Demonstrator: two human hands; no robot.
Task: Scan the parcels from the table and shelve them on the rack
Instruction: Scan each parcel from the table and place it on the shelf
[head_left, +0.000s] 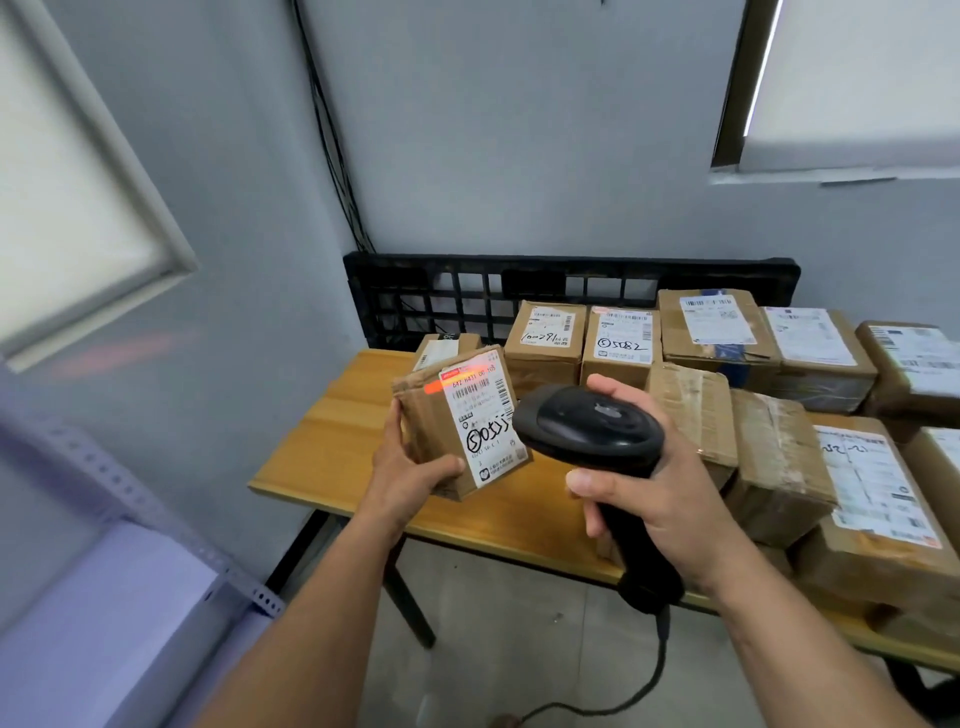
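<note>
Your left hand (410, 467) grips a small parcel (457, 421) above the wooden surface (332, 441), with a red scan line across the top of its label. Your right hand (660, 488) wraps the black scanner (587, 423), covering part of its handle. At 3 o'clock, stacked parcels (779, 467) run out of frame. The rack (156, 519) at 8 o'clock is blurred.

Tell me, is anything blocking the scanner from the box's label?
Nothing visible. The scanner in the right hand faces the held parcel across open air; its red light lands high on the label, the left hand gripping lower down.
</note>
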